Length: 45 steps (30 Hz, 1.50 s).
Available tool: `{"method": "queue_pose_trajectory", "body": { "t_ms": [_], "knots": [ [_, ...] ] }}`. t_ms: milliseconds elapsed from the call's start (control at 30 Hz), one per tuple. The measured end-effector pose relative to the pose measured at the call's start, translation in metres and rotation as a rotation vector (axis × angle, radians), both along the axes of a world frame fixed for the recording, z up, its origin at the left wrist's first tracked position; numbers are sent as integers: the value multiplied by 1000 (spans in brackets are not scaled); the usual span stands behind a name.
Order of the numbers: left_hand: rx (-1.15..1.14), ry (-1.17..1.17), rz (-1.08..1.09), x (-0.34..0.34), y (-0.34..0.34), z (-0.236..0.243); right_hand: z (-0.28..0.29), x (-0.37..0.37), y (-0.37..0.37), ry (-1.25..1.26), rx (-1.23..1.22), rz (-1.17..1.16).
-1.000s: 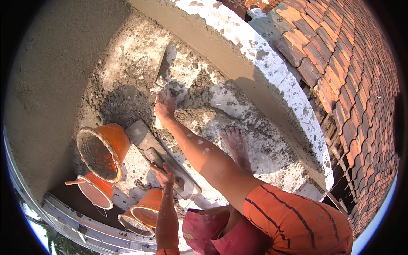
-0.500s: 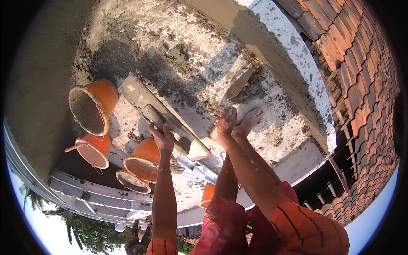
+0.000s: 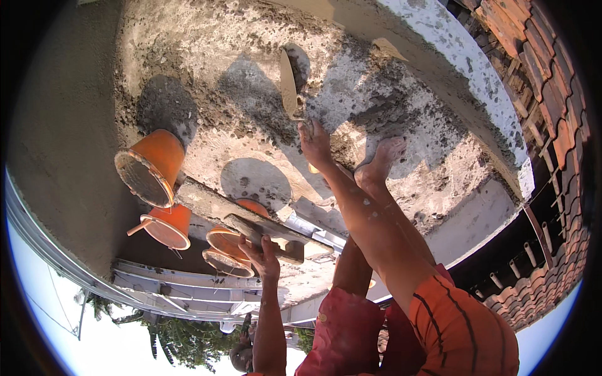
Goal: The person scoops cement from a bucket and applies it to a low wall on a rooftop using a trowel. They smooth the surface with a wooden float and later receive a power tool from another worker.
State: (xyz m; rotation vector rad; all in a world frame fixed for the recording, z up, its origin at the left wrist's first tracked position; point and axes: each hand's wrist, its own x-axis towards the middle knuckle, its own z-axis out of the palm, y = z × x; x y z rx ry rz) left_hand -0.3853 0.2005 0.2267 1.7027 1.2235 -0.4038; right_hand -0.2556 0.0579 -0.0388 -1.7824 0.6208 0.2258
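My right hand [image 3: 316,145] is closed round the handle of a trowel. Its narrow pointed blade [image 3: 288,84] reaches away from me over the mortar-spattered floor. In my left hand [image 3: 264,258] is the handle of a long plastering float [image 3: 238,210], fingers and thumb curled at the grip block. The float's board is seen nearly edge-on, and it partly covers an orange bucket behind it. Dark wet mortar [image 3: 395,109] lies in clumps ahead of my bare foot [image 3: 385,156].
Several orange buckets stand at the left, among them a large one [image 3: 157,160] and one with a stick handle [image 3: 169,225]. A low wall with a white top [image 3: 464,75] runs along the right, beyond it a tiled roof [image 3: 539,94]. A rendered wall [image 3: 63,138] rises at left.
The trowel has swung away from me and to the left, its blade now pointing forward. My left hand has lowered and tilted the float, turning its board edge-on. The view has shifted too.
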Motion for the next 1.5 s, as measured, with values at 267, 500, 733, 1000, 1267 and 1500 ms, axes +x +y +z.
{"method": "queue_pose_trajectory", "body": {
  "t_ms": [267,500,733,1000,1267,1500],
  "knots": [
    [82,-33,-395,14,-13,73,81,-35,-110,183,-332,-158],
    [131,265,-303,-17,-14,65,55,190,1,27,170,96],
    [137,326,-561,-16,-9,103,37,49,-115,240,184,-45],
    [277,294,-765,34,27,181,184,-87,-270,671,216,-66],
    [555,91,-983,186,32,262,326,-111,-293,579,365,-159],
    [336,-77,-1077,365,-45,281,302,-169,-253,474,440,-745]
  ]
}}
